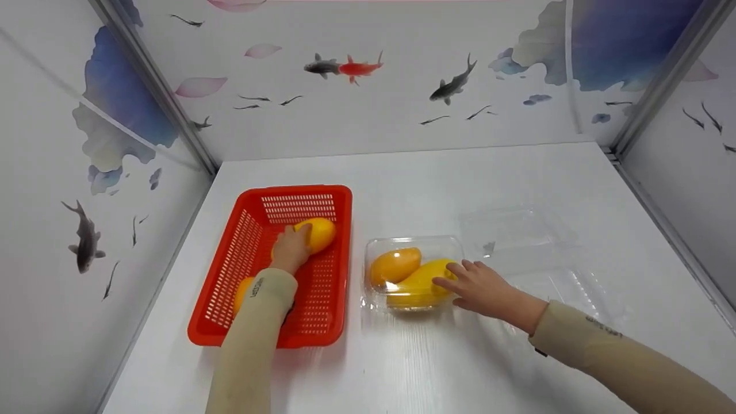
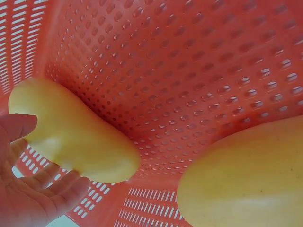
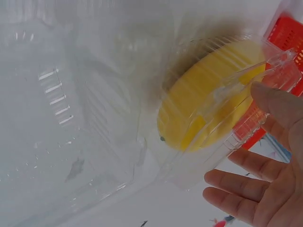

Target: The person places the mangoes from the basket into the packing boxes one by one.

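I watched the left hand [image 1: 292, 250] lie around a mango [image 1: 323, 234] in the red plastic basket [image 1: 343, 276].
The left-wrist view showed its thumb and fingers half open about the fruit; I could not tell whether they gripped. A second mango [image 2: 251, 175], plain there, was mostly hidden by the sleeve [image 1: 250, 345] overhead. The right hand [image 1: 489, 290], fingers spread, held nothing beside the clear box [image 1: 414, 238] of two mangoes; transparent packaging [image 1: 512, 230] nearby was hard to trace.
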Demonstrator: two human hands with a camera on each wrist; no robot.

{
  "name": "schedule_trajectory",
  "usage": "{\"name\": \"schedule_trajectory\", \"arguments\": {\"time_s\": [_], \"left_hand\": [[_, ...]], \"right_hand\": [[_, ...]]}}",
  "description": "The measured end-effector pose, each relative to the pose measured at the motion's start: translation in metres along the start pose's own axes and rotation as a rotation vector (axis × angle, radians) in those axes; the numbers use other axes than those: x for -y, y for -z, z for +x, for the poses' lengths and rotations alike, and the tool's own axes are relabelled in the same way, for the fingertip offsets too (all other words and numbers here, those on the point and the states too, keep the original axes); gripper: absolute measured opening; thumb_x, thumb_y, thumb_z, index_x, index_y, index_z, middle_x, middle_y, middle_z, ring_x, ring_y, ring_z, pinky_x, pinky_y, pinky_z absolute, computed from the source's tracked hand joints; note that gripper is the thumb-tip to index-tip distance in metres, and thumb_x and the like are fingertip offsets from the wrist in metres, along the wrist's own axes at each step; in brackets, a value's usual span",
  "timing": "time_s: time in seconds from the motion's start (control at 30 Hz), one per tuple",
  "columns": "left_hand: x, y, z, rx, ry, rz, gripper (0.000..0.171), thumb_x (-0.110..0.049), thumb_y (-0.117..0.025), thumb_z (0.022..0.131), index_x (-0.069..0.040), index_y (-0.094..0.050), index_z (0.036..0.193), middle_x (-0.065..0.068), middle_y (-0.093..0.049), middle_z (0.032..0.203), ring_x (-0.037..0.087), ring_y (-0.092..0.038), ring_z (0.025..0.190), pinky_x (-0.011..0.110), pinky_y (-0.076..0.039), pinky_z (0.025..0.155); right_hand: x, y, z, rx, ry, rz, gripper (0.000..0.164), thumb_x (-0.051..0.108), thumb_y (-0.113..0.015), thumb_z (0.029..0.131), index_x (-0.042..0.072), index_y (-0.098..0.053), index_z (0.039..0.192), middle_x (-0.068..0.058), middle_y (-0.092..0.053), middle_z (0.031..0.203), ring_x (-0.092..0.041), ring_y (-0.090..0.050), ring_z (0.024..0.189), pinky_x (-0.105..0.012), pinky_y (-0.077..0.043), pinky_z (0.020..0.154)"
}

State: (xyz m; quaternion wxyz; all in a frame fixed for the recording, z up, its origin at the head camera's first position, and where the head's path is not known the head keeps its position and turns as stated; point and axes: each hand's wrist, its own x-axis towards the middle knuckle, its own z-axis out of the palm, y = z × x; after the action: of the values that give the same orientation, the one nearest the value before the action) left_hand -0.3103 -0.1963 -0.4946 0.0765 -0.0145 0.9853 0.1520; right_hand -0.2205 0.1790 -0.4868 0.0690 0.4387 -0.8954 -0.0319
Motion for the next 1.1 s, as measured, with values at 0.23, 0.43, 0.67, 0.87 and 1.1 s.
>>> {"name": "schedule_trajectory", "arguments": {"time_s": [0.23, 0.43, 0.67, 0.87, 1.1], "left_hand": [[-0.004, 0.003, 0.000, 0.017, -0.003, 0.011, 0.049, -0.013, -0.050, 0.092, -0.014, -0.037, 0.140, 0.025, -0.039, 0.132, 0.042, -0.043, 0.117, 0.055, -0.037, 0.094], [-0.005, 0.002, -0.002, -0.006, -0.012, 0.029, 0.050, -0.009, -0.053, 0.090, -0.013, -0.039, 0.138, 0.026, -0.040, 0.130, 0.044, -0.045, 0.114, 0.056, -0.040, 0.091], [-0.004, -0.003, -0.003, -0.026, 0.002, 0.034, 0.051, -0.008, -0.053, 0.090, -0.015, -0.038, 0.139, 0.024, -0.041, 0.130, 0.043, -0.043, 0.116, 0.057, -0.038, 0.093], [-0.004, -0.007, -0.002, -0.051, 0.008, 0.047, 0.050, -0.010, -0.053, 0.090, -0.015, -0.039, 0.138, 0.024, -0.042, 0.128, 0.043, -0.045, 0.113, 0.058, -0.040, 0.090], [-0.004, -0.006, 0.000, -0.051, 0.011, 0.040, 0.050, -0.008, -0.052, 0.091, -0.016, -0.038, 0.139, 0.023, -0.041, 0.130, 0.043, -0.043, 0.115, 0.058, -0.039, 0.091]], "right_hand": [[-0.037, -0.005, 0.042, 0.052, -0.056, 0.081, 0.046, 0.019, -0.073, 0.076, 0.016, -0.057, 0.119, -0.017, -0.056, 0.111, -0.032, -0.057, 0.089, -0.043, -0.052, 0.075], [-0.062, -0.008, 0.077, 0.131, -0.218, 0.149, 0.044, 0.015, -0.069, 0.081, 0.014, -0.057, 0.123, -0.021, -0.053, 0.120, -0.038, -0.054, 0.102, -0.047, -0.049, 0.082], [-0.081, -0.028, 0.098, 0.123, -0.423, 0.333, 0.045, 0.012, -0.061, 0.087, 0.016, -0.051, 0.131, -0.020, -0.039, 0.138, -0.044, -0.032, 0.128, -0.056, -0.035, 0.097], [-0.087, -0.036, 0.099, 0.060, -0.458, 0.391, 0.046, 0.011, -0.058, 0.089, 0.014, -0.047, 0.133, -0.020, -0.031, 0.144, -0.044, -0.027, 0.130, -0.057, -0.028, 0.101], [-0.135, -0.023, 0.050, 0.006, -0.659, 0.423, 0.056, 0.020, -0.053, 0.092, 0.002, -0.030, 0.140, -0.031, -0.024, 0.142, -0.049, -0.029, 0.125, -0.059, -0.025, 0.101]]}}
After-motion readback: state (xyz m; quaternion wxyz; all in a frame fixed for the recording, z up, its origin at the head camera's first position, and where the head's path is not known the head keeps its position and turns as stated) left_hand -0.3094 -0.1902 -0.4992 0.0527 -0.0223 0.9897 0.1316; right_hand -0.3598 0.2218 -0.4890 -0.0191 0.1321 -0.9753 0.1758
